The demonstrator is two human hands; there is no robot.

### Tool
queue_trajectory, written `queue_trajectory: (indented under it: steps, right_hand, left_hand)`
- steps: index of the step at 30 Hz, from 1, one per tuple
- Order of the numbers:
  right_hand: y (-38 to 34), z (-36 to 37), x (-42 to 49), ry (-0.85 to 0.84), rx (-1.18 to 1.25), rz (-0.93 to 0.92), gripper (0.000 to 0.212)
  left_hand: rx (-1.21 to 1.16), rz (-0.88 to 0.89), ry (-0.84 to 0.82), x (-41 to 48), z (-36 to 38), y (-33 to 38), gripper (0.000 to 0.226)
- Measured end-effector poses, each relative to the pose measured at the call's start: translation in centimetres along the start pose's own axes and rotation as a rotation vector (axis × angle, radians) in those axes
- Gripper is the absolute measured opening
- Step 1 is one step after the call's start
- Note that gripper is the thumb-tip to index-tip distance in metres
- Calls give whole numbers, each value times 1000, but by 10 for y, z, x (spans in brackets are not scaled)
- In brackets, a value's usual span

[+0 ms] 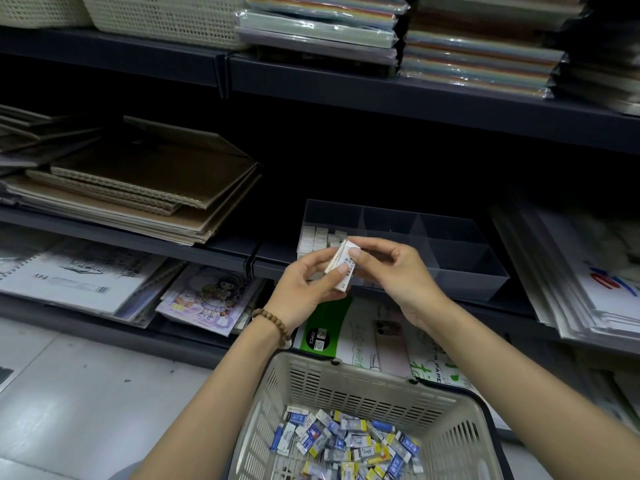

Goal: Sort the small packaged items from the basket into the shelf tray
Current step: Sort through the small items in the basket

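Head view: left grip [304, 289], right grip [394, 271] both pinch packet stack [347, 263] before shelf tray [478, 285], above basket [363, 386].

One basket [363, 393]; several dozen small packs [346, 441] in it, exact count indeterminable. One clear tray [485, 282]. One held stack of packs [341, 270]. One left hand [304, 289], one right hand [394, 271].

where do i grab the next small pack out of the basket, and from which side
Pinch a small pack lying on top of the pile across its two long edges, coming straight down through the open top. The packs lie flat and jumbled on the bottom, and the basket walls stand high all round, so a side approach looks blocked.
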State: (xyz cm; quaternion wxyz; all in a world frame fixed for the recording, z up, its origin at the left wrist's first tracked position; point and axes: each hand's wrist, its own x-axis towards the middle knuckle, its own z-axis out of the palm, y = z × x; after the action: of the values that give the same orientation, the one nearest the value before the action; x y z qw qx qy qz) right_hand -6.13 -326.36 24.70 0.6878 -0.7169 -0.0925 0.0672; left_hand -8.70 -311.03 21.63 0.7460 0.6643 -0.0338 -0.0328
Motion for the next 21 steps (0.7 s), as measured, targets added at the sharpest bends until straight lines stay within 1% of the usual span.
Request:
queue_trajectory:
  steps: [3,5,7,9,11,13,14,15,17,21]
  right_hand:
    - [-7,-4,6,-46,-49,19,32]
    - [-14,-11,11,-131,-87,52,37]
    - [-19,-18,16,-202,-108,54,33]
    - [-23,-25,22,-219,-122,29,29]
    - [-25,-33,29,-198,-139,-1,29]
    - [-28,-43,38,-174,-149,-12,31]
    - [-28,-47,43,-174,-151,-6,32]
    - [-29,-51,47,-182,-160,3,31]
    - [-29,-56,56,-205,-187,25,30]
    - [-27,-59,74,-259,-207,94,37]
  left_hand:
    - [-6,2,34,2,0,2,40]
    - [7,11,39,5,-1,5,36]
    - [52,22,20,10,-2,9,33]
    - [84,52,-16,18,-7,15,30]
    - [216,142,20,31,-20,22,29]
    - [433,241,111,48,-39,27,30]
    - [526,260,146,56,-47,27,30]
    - [602,256,161,65,-53,26,32]
    - [727,195,127,79,-56,20,41]
    - [865,71,38,101,-51,12,59]
